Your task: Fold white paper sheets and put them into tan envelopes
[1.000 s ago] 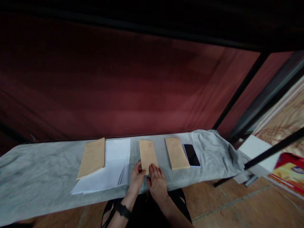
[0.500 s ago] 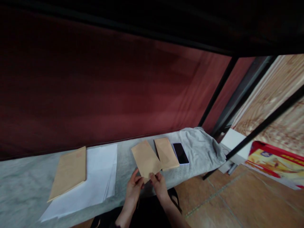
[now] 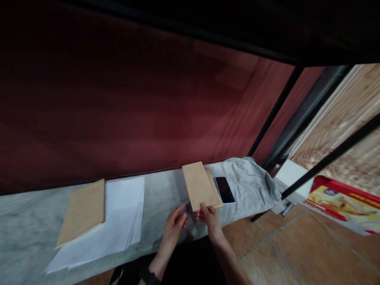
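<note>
In my right hand [image 3: 209, 219] is a brown paper envelope [image 3: 199, 185], pinched at its near edge with the thumb on top. It is held over a stack of similar brown envelopes [image 3: 211, 178], which it mostly covers. Just left of it, my left hand [image 3: 175, 223] hovers above the grey cloth with its fingers curved and apart, holding nothing. To the right of the stack lies a phone [image 3: 225, 190] with a dark screen. Far to the left, another pile of brown envelopes [image 3: 81, 209] rests partly on white paper sheets [image 3: 118, 221].
Grey cloth [image 3: 162, 190] covers the narrow table and bunches up at its right end. A dark red panel [image 3: 133, 118] rises behind it. Black metal bars [image 3: 276, 111] slant on the right. A red and yellow box [image 3: 344, 204] stands near the tiled floor [image 3: 279, 245].
My right hand has carried the envelope rightward from the middle of the cloth to over the stack. My left hand has let go of the envelope.
</note>
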Demonstrator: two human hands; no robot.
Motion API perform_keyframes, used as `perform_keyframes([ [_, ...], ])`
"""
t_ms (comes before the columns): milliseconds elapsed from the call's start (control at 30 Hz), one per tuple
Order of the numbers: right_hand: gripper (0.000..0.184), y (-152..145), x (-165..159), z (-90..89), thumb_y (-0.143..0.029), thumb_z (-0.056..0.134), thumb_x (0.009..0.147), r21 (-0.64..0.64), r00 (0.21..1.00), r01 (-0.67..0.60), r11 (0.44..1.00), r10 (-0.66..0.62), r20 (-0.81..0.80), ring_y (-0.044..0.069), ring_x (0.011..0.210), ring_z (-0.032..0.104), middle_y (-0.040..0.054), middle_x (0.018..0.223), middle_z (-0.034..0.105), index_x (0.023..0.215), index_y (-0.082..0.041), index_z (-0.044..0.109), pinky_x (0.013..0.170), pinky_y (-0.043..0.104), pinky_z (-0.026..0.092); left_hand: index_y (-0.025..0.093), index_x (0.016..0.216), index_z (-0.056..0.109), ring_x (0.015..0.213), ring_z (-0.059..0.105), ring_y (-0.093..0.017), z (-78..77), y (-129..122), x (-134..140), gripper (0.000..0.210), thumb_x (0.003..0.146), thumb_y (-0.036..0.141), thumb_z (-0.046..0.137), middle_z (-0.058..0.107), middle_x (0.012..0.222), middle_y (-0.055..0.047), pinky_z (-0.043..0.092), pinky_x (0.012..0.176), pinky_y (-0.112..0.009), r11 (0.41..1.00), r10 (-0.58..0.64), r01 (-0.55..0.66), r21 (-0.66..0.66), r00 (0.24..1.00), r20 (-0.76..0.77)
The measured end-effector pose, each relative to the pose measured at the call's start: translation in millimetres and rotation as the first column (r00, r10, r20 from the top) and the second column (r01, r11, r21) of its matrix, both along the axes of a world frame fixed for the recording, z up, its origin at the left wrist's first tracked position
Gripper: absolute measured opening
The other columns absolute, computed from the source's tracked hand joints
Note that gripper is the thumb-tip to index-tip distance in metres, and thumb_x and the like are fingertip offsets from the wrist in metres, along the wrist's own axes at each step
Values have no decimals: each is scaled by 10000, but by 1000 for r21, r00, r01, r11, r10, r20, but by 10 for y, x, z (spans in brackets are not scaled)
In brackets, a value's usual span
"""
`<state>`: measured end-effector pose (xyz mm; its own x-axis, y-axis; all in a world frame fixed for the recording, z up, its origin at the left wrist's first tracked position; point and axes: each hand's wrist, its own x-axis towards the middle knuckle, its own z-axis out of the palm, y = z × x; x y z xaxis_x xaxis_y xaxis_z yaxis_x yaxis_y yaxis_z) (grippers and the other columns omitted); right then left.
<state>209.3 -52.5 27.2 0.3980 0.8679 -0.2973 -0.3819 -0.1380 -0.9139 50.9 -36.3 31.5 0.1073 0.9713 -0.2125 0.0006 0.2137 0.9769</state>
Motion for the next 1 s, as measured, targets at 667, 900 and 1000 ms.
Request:
perform_keyframes([
  [667, 497, 49, 378, -257, -583, 880, 593, -114, 987, 95, 989, -109, -115, 173, 565, 703, 89, 687, 745, 676, -165, 625, 547, 254, 586, 180, 1020, 728, 733, 695, -241, -285, -294, -359, 583, 676, 647, 669, 721, 812, -73, 572, 683, -392, 999, 30, -31, -30, 998, -63],
  [900, 502, 6, 384, -247, -594, 871, 599, -93, 994, 72, 993, -79, -77, 200, 606, 725, 93, 713, 754, 704, -163, 637, 578, 276, 598, 187, 1032, 736, 747, 706, -250, -333, -368, -406, 482, 749, 566, 642, 747, 847, -87, 580, 679, -391, 999, 28, -26, 30, 997, -73],
  [1000, 528, -42, 411, -247, -644, 821, 640, -95, 997, 32, 995, -38, -61, 214, 648, 738, 106, 748, 765, 754, -151, 672, 611, 288, 605, 194, 1046, 737, 799, 714, -257, -301, -410, -440, 408, 826, 496, 575, 752, 887, -97, 588, 747, -408, 991, 39, -20, 129, 988, -150],
])
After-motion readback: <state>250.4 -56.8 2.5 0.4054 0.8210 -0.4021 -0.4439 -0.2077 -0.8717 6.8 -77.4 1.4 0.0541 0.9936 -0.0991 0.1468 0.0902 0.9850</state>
